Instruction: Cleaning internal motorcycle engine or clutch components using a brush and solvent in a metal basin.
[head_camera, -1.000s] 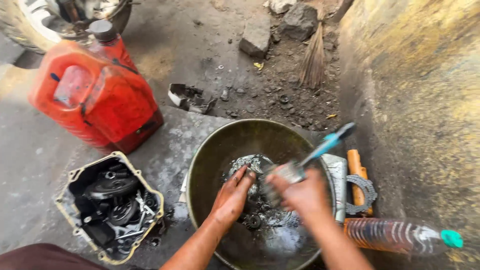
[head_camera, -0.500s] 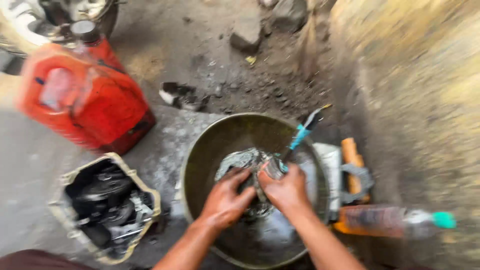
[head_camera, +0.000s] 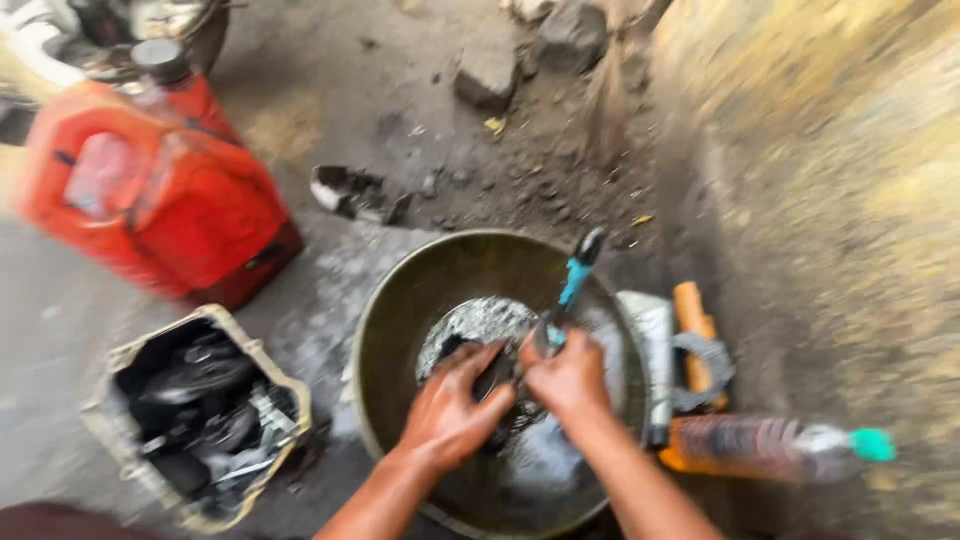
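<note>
I'm crouched over a grimy grey concrete floor (head_camera: 60, 340), oil-stained near me. Farther off it gives way to dirt strewn with rubble and broken stones (head_camera: 487, 72). A rough yellowish wall (head_camera: 840, 170) rises along my right, lit by warm daylight.

Both forearms are bare from the lower edge of the view up to the wrists, with no sleeve, watch, band or glove on either. The left hand (head_camera: 447, 408) and the right hand (head_camera: 571, 378) are smeared with dark, greasy grime (thickest on the fingers and knuckles). A strip of dark maroon cloth shows at the bottom left corner, too blurred to identify as any particular garment.
</note>
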